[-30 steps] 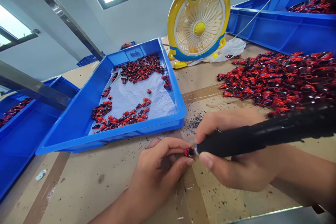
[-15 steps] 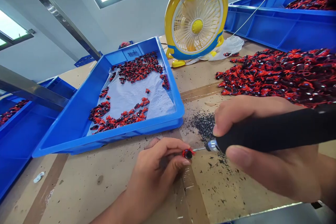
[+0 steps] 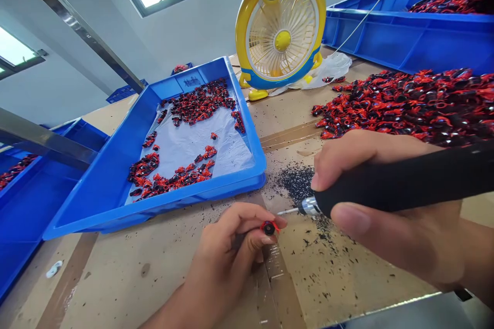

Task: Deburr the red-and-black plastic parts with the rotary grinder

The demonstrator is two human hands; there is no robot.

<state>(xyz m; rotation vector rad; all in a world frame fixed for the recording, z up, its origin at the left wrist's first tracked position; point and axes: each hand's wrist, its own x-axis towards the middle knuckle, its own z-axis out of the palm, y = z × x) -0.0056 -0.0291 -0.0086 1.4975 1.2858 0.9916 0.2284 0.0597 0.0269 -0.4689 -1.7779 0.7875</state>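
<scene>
My left hand (image 3: 235, 249) pinches a small red and black plastic part (image 3: 269, 227) between thumb and fingers, its round dark end turned towards me. My right hand (image 3: 405, 236) wraps round a thick black rotary tool (image 3: 389, 180) with a silver collar and a thin metal bit (image 3: 288, 211). The bit points left and its tip is just above the part, close to my left fingertips. Whether the tip touches the part, I cannot tell. Black shavings (image 3: 295, 182) lie on the table behind the bit.
A blue tray (image 3: 165, 209) with many similar parts on a white sheet stands at left. A large pile of these parts (image 3: 405, 103) lies at right, before a blue bin (image 3: 397, 38). A yellow fan (image 3: 282, 41) stands behind. The table's front edge (image 3: 397, 311) shows lower right.
The part has turned in my left fingers, so its round end faces me more. The bit tip has shifted from beside the part to just above it. The whole view has moved slightly.
</scene>
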